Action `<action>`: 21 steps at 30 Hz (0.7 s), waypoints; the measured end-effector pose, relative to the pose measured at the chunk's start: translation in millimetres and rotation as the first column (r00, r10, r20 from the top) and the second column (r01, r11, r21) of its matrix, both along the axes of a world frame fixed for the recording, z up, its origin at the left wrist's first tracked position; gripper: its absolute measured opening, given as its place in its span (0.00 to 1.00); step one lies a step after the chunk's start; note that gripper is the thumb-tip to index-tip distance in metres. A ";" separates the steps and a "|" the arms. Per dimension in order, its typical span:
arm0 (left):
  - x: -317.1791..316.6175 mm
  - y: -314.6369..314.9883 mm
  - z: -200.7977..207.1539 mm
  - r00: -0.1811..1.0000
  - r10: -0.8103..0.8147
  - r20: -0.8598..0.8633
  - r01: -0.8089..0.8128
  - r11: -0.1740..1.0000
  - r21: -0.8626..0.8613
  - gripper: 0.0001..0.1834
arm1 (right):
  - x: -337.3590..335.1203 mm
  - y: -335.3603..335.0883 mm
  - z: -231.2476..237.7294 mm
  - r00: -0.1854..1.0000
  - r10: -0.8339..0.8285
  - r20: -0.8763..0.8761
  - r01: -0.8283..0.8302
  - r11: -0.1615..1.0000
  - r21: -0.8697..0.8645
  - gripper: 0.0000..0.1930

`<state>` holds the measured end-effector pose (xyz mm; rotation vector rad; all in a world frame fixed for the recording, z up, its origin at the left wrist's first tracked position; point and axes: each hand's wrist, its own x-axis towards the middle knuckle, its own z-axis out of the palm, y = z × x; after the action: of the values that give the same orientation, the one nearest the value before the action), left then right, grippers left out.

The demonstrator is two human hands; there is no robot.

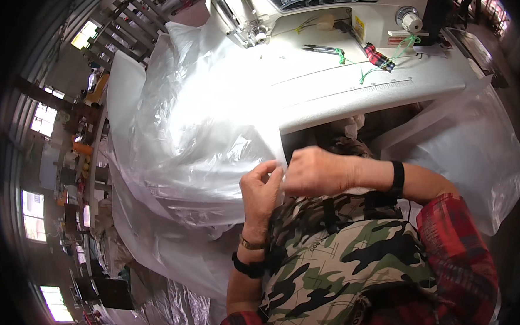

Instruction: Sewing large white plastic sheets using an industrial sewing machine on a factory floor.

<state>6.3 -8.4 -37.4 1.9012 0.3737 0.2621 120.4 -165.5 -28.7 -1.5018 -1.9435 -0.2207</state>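
A large sheet of clear plastic film [194,142] is heaped over the left part of the sewing table and hangs down its front. At the film's right edge, in front of the table, my left hand [260,192] pinches the plastic between thumb and fingers. Right beside it my right hand [314,172] is closed, knuckles up, at the same edge; its fingertips are hidden from view. Beyond both hands stands a white sewing machine [345,2] with a lit blue display, its needle area [258,36] over the film's far side.
Black thread snips [322,49] with green cord and a red-and-black checked cloth bundle [378,57] lie on the machine bed [321,94]. More translucent plastic [460,158] hangs at the right. A camouflage apron [347,252] covers my lap. Shelves and windows line the far left.
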 end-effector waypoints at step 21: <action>18.2 -13.1 -3.7 0.976 -0.165 0.139 0.056 0.816 0.576 0.16 | 146.3 66.6 6.8 0.736 -0.670 0.096 0.675 0.717 -0.175 0.16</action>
<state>24.5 -21.5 -41.0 2.4561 0.0497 0.5119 266.7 -98.9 -22.0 -2.3197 -1.3715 -0.3667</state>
